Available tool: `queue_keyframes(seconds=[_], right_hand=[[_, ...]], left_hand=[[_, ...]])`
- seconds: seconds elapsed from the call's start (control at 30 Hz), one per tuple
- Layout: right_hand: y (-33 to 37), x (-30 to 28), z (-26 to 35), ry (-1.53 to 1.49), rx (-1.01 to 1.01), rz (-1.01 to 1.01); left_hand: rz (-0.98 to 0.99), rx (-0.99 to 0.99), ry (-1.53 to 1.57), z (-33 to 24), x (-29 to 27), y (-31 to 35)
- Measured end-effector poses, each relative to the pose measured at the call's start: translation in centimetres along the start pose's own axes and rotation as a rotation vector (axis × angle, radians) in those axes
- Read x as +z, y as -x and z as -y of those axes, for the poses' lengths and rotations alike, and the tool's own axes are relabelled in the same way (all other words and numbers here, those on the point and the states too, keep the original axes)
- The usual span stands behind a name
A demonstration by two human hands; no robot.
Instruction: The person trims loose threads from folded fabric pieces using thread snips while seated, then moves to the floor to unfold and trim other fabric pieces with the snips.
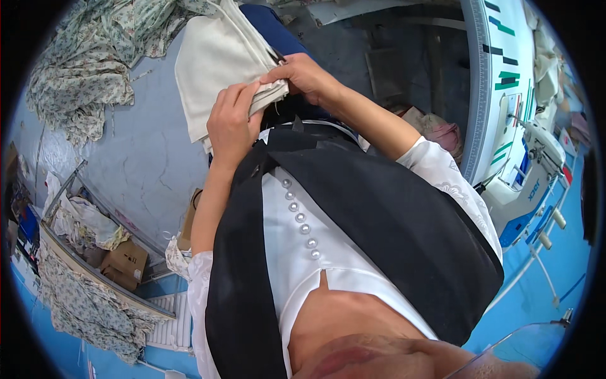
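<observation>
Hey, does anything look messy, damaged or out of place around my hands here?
Nothing looks clearly damaged or spilled. The floral fabric at the upper left lies in a crumpled heap, which looks untidy compared with the layered cream cloth gripped by your left hand and right hand.

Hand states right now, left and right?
Left hand: closed on the cream cloth, gripping its folded edge.
Right hand: closed, pinching the same cloth; can't tell whether it also holds the dark item by its fingers.
</observation>
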State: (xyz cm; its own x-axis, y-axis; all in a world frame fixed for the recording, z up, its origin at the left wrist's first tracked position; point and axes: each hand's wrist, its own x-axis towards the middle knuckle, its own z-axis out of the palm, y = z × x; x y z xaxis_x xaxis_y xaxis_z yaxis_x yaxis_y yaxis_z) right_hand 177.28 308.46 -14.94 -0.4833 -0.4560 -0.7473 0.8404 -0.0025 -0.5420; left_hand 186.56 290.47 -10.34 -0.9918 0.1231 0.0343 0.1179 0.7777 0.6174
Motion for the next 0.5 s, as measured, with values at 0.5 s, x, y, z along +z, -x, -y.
queue_keyframes(seconds=[0.5], right_hand=[[6.9,-3.2,-0.9,0.76,-0.628,-0.37]], left_hand=[[0.02,-0.03,0.192,-0.9,3.9,-1.1]])
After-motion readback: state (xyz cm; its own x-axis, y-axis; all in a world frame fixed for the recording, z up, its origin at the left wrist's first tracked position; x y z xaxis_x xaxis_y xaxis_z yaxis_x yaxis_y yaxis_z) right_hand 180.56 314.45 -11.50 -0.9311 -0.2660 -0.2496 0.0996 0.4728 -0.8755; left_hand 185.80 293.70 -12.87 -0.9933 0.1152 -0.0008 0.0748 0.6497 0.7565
